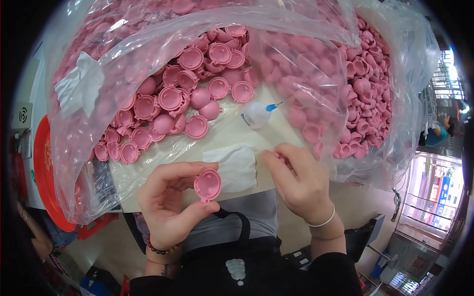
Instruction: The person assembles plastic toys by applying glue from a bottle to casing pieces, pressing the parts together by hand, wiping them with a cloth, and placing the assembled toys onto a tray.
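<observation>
Between the thumb and fingers of my left hand (173, 197) is a pink plastic half-shell (208, 185), its hollow side facing up toward me. My right hand (301, 180) is at the table's front edge, to the right of a folded white cloth (234, 167). Its fingers are curled in a pinch; whatever they hold, if anything, is hidden. Beyond the cloth a small clear squeeze bottle (255, 115) with a blue needle tip lies tilted on the table. Past my left hand, loose pink half-shells (170, 98) spill from a clear plastic bag (118, 79).
More pink pieces (368, 93) fill the bag on the right. A crumpled white tissue (80, 84) rests on the plastic at far left. At the left edge stands a red-orange basin (44, 172). Another person (437, 133) is visible in the right background.
</observation>
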A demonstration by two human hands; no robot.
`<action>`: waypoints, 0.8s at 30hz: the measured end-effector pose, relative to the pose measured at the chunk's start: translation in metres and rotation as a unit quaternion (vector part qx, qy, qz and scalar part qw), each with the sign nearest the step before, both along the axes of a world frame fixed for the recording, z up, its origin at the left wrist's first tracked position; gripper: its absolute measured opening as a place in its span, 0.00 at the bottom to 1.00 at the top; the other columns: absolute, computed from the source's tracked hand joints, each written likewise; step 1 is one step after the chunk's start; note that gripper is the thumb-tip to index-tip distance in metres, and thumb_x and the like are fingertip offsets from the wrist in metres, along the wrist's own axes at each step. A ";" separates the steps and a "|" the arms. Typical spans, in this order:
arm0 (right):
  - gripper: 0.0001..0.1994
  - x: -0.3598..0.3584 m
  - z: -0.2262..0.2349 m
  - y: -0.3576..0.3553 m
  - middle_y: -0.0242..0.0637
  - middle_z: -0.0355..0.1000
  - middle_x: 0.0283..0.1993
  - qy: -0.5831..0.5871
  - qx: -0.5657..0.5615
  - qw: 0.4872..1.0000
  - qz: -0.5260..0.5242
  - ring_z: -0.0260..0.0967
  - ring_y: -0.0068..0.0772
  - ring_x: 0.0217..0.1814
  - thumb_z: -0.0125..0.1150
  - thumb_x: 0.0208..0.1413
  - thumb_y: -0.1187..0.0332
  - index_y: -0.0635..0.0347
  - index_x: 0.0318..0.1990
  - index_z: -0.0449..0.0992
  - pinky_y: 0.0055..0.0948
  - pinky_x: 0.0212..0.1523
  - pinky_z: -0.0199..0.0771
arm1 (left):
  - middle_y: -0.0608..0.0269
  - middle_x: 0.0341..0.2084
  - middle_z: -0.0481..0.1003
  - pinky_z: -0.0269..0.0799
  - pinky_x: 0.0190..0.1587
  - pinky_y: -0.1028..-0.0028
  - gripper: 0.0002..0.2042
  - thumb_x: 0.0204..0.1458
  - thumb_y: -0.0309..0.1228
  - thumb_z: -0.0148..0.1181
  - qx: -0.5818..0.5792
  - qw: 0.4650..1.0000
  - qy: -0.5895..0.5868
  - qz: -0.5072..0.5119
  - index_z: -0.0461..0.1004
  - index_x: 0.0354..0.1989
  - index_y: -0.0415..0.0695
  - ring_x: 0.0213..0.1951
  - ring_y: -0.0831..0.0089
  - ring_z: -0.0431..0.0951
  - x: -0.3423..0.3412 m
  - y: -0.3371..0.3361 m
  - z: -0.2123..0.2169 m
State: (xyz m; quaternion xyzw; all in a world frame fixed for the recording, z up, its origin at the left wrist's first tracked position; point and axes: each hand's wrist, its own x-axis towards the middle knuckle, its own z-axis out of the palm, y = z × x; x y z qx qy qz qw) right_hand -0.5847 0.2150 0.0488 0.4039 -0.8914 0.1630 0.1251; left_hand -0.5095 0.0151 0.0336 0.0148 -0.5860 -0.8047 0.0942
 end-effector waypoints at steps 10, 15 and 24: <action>0.18 0.003 0.007 0.004 0.37 0.66 0.37 -0.131 -0.087 0.988 0.011 0.62 0.31 0.32 0.61 0.33 0.78 0.63 0.39 0.73 0.22 0.25 0.62 | 0.47 0.40 0.71 0.67 0.48 0.72 0.23 0.33 0.16 0.64 -0.017 0.999 -0.004 0.032 0.65 0.41 0.32 0.44 0.66 0.72 -0.001 -0.005 -0.002; 0.21 -0.007 0.009 0.011 0.37 0.66 0.37 -0.186 -0.095 0.978 0.028 0.63 0.34 0.33 0.64 0.29 0.75 0.61 0.39 0.72 0.26 0.31 0.63 | 0.47 0.40 0.71 0.67 0.47 0.73 0.22 0.34 0.16 0.64 -0.015 1.000 -0.014 0.018 0.65 0.42 0.32 0.44 0.68 0.72 -0.001 -0.003 0.000; 0.17 -0.007 0.000 0.001 0.37 0.68 0.30 -0.160 -0.134 0.978 0.013 0.64 0.33 0.30 0.65 0.28 0.75 0.62 0.33 0.73 0.26 0.31 0.63 | 0.49 0.40 0.71 0.66 0.47 0.73 0.21 0.34 0.19 0.65 -0.058 0.991 -0.085 -0.082 0.66 0.40 0.34 0.44 0.67 0.72 -0.007 0.003 0.000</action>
